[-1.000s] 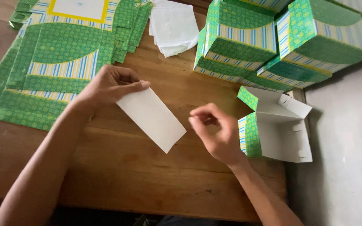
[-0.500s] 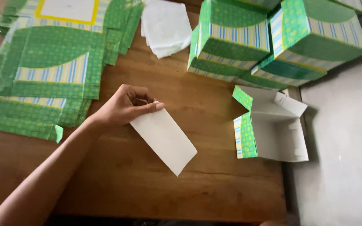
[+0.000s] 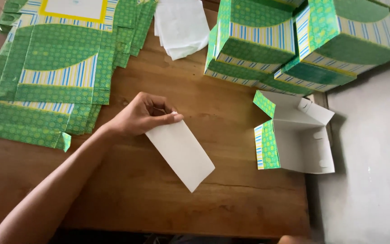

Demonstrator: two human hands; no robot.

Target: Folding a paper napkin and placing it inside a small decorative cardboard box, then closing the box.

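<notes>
Barely visible, my right hand (image 3: 290, 238) is cut off at the bottom edge, just a sliver, so I cannot tell its state. A second ago it was up beside the white paper slip (image 3: 180, 152); now gone low. My left hand (image 3: 139, 117) pinches the slip's top end, mid-table (image 3: 127, 190). Open carton (image 3: 294, 135) at the right edge lies on its side, inside blank white, nothing in it. Flat green carton blanks (image 3: 55, 68) at the far-left corner, folded boxes (image 3: 294, 40) far-right.
</notes>
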